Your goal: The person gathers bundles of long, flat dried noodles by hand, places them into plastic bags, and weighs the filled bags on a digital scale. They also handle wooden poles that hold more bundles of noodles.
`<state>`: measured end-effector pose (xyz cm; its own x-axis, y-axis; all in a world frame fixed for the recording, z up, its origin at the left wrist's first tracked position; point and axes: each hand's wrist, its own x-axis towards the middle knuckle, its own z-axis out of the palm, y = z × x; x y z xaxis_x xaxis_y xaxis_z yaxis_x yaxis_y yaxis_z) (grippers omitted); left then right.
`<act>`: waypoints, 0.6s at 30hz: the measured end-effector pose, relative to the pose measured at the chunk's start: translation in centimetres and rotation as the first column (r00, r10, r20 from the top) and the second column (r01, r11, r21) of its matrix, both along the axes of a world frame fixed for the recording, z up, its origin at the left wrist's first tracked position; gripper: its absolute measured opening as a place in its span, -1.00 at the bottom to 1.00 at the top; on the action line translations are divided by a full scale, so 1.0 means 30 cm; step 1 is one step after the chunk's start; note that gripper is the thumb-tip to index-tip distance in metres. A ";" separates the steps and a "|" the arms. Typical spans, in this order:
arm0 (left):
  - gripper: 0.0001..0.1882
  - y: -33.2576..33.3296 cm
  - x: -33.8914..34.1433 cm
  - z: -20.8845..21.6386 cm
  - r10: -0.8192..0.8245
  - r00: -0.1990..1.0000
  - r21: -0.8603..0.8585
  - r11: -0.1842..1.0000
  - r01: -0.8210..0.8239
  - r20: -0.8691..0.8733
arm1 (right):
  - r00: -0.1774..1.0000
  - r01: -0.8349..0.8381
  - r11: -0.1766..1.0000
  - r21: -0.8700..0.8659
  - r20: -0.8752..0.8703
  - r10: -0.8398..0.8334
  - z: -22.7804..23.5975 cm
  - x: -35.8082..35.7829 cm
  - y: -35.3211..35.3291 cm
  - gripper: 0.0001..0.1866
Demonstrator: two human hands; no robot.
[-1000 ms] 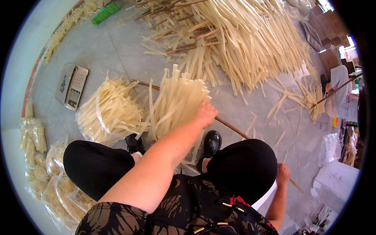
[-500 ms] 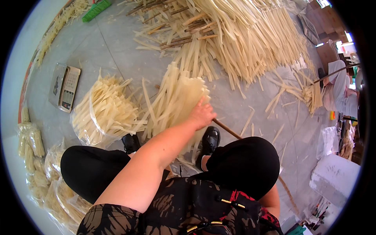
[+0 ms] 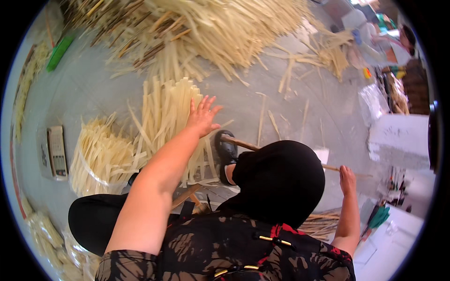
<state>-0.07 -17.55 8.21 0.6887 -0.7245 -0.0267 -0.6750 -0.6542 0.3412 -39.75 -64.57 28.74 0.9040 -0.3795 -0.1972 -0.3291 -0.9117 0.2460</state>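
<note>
Two hands: your left hand (image 3: 202,121) is near the middle of the frame; your right hand (image 3: 347,179) is at the right, beyond your bent knee (image 3: 281,178).
Left fingers: spread open, gripping nothing, at the right edge of the strip bundle (image 3: 164,105); contact cannot be told from this view. That splayed shape would suit steadying a wide, loose batch.
Right fingers: closed around the wooden stick (image 3: 241,143), toward its outer end, a hold that probably lets you steer its length.
Stick's lie: its inner end is over your shoe (image 3: 227,149), apart from the bundle; your knee hides its middle.
Bundle's place: left of centre on the floor (image 3: 93,93), probably kept there because your left arm reaches it easily.
Bagged strips (image 3: 105,154): just left of the bundle, in clear plastic that likely stops them spreading.
Scale (image 3: 57,152): far left, just beside the bag, seemingly for handy reach.
Large pile (image 3: 211,28): along the top, ahead of you.
Spare sticks (image 3: 321,225): lower right, near your right forearm (image 3: 346,215).
</note>
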 end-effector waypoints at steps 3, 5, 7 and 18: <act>-0.49 -0.096 -0.072 0.165 -0.174 0.925 -0.410 0.912 0.021 -0.339 | 0.996 0.077 0.997 -0.028 0.046 -0.075 -0.020 -0.071 -0.006 -0.90; -0.51 -0.074 -0.060 0.182 -0.383 0.344 -0.502 0.768 -0.396 -0.857 | 0.987 0.114 0.992 0.045 0.106 -0.118 -0.028 -0.090 -0.003 -0.90; -0.52 -0.104 -0.135 0.436 -0.347 0.222 -0.410 0.806 -0.427 -0.911 | 0.982 0.177 0.984 0.029 0.067 -0.179 -0.015 -0.174 0.021 -0.89; -0.65 -0.284 -0.367 1.219 -0.648 0.698 -0.509 0.730 0.456 -0.304 | 0.827 0.152 0.983 -0.099 0.558 -0.071 0.444 -0.336 0.160 -0.84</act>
